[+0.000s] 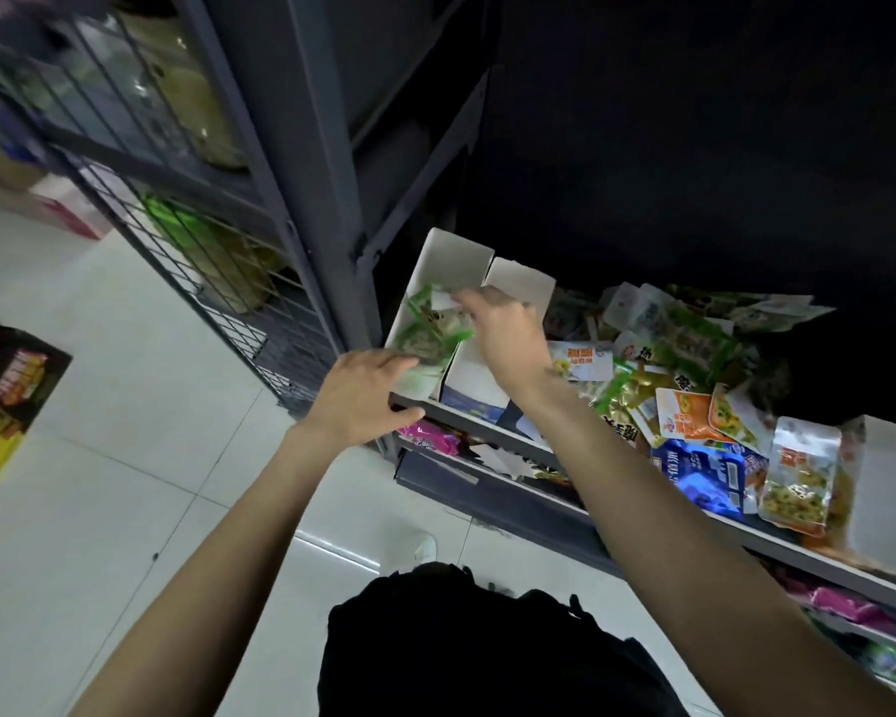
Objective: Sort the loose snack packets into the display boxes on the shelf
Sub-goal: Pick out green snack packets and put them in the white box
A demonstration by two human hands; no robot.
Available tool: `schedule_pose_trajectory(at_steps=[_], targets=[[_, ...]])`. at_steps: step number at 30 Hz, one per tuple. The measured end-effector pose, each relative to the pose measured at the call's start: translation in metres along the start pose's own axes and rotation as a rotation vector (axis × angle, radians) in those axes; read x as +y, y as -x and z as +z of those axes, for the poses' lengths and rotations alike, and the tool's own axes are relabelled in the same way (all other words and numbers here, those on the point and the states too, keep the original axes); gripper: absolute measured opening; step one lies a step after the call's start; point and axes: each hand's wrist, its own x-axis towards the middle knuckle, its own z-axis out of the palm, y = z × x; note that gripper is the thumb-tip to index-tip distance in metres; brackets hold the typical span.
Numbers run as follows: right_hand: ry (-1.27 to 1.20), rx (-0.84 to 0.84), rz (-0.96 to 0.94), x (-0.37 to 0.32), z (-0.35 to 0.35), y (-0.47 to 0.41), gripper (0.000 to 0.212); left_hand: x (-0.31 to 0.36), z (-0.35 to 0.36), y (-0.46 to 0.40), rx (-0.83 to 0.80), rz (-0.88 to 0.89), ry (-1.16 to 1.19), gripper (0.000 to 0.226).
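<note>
Dim, dark shelf recess, blurred edges

The single head-worn camera looks steeply forward and down from close above the person's outstretched arms, facing the shelf [492,421] toward two o'clock, with the tiled floor [99,458] filling the nine o'clock side.
</note>
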Motion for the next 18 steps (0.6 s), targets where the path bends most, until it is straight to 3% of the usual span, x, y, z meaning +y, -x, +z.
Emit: schedule_pose_trajectory(at_steps=[2,5,10,14,18], targets=[[0.173,-0.178,-0.045,-0.013,0.013,-0.003,0.047,-0.003,0.007,-0.001,0.007,0.003,-0.030,0.054],[0.285,-0.287,-0.076,-0.023,0.031,-0.005,0.047,-0.003,0.011,-0.003,0.091,0.029,-0.049,0.044],[0.231,-0.364,-0.015,-0.019,0.059,0.003,0.043,-0.003,0.015,-0.001,0.175,0.038,-0.053,0.042],[-0.195,-0.394,0.103,-0.006,0.047,0.022,0.038,0.010,0.002,0.010,0.235,0.129,-0.057,0.041],[-0.452,-0.175,0.175,0.020,0.012,0.074,0.030,0.056,-0.021,0.018,0.417,0.225,0.098,0.022]])
